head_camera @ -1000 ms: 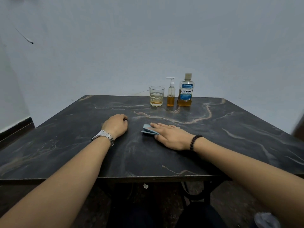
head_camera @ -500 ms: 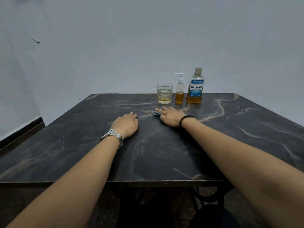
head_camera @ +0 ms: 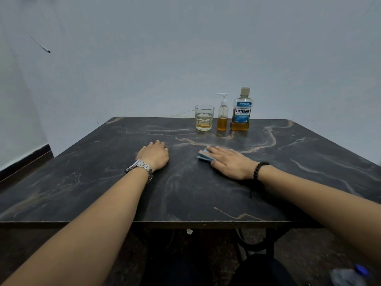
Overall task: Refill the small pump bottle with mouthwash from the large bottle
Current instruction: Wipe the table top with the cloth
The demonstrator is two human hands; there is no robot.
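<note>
At the far edge of the dark marble table [head_camera: 103, 182] stand the small pump bottle [head_camera: 222, 115], about half full of amber liquid with its white pump on, and to its right the large capped mouthwash bottle [head_camera: 241, 112], amber liquid low in it. My right hand [head_camera: 228, 163] lies flat with straight fingers pressing a folded blue cloth [head_camera: 204, 156] onto the table, well in front of the bottles. My left hand [head_camera: 153, 154], with a metal watch, rests palm down on the table, fingers slightly bent, holding nothing.
A drinking glass [head_camera: 204, 118] with a little amber liquid stands left of the pump bottle. A plain wall rises right behind the table. A plastic bottle with a blue cap [head_camera: 348, 276] lies on the floor at lower right.
My right hand slid the blue cloth forward toward the bottles and has now drawn it back toward me and to the right. My left hand stayed in place.
</note>
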